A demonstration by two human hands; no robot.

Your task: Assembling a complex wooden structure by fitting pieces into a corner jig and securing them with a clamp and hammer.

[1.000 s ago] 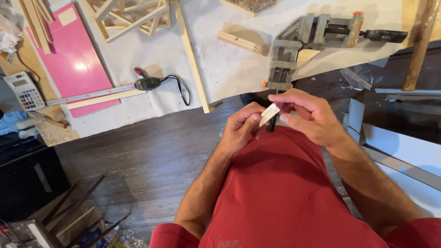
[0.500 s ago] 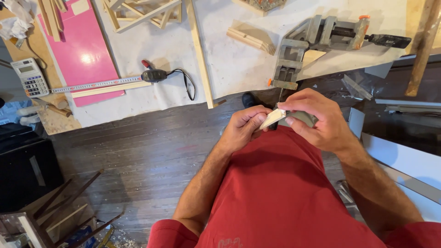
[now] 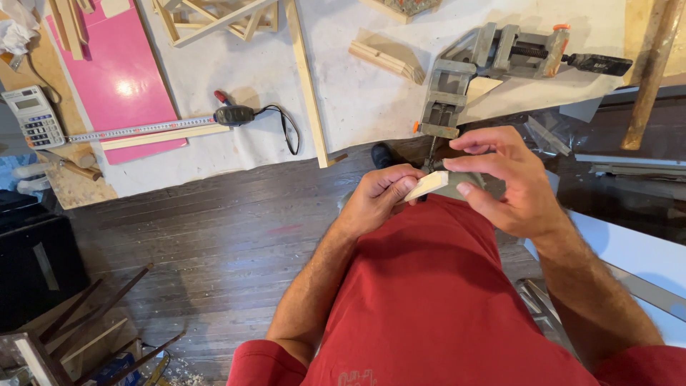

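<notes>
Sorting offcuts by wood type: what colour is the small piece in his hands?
Pale, light-tan wood, seen in the head view.

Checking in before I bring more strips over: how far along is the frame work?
Done: lattice frames lie assembled on the white sheet. In hand: the left hand holds a small angle-cut wood piece, and the right hand works on it. Left: the corner clamp holds no wood, and loose strips wait.

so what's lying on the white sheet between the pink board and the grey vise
In the head view, a tape measure with its blade pulled out, and a long upright wooden strip, lie between the pink board and the vise.
</notes>
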